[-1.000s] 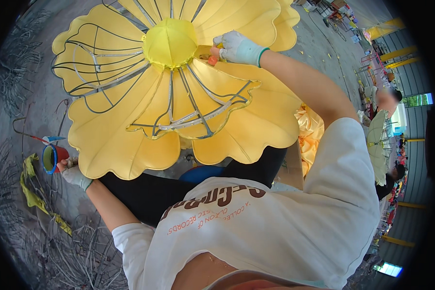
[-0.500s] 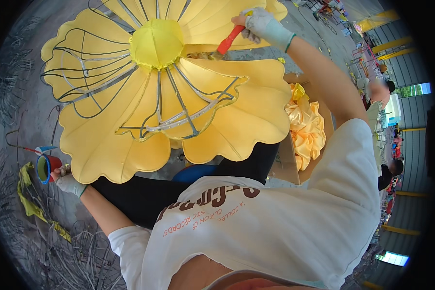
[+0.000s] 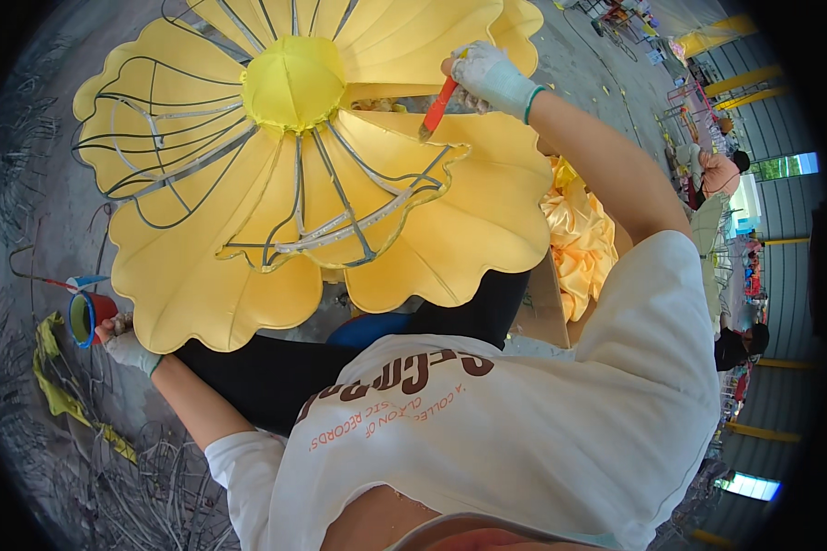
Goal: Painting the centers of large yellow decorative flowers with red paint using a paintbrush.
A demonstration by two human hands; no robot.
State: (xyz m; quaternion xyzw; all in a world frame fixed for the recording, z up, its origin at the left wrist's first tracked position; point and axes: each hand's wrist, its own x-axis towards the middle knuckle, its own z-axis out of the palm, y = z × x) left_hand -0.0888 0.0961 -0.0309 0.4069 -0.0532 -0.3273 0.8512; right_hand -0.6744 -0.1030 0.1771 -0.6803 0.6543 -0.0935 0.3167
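In front of me is a large flower [image 3: 450, 230] of yellow fabric petals on a dark wire frame, with a domed yellow centre [image 3: 294, 83]. My right hand [image 3: 492, 78], in a pale work glove, is closed round a red-handled paintbrush [image 3: 439, 107]. The brush points down-left, its bristles at the upper edge of a small inner petal by bare frame wires. At the far left my gloved left hand [image 3: 129, 344] grips the side of a small red bucket [image 3: 90, 318] with a blue rim. Part of that hand's fingers is hidden.
A cardboard box [image 3: 544, 308] of shiny peach-yellow cloth [image 3: 579, 243] stands right of the flower. Thin wires [image 3: 147, 487] and yellow fabric scraps [image 3: 60, 390] lie on the floor at lower left. Other people [image 3: 719, 174] are at the far right.
My right hand has shifted slightly down with the brush, whose tip moved from the gap between petals onto the inner petal's edge. The left hand and bucket have stayed nearly still.
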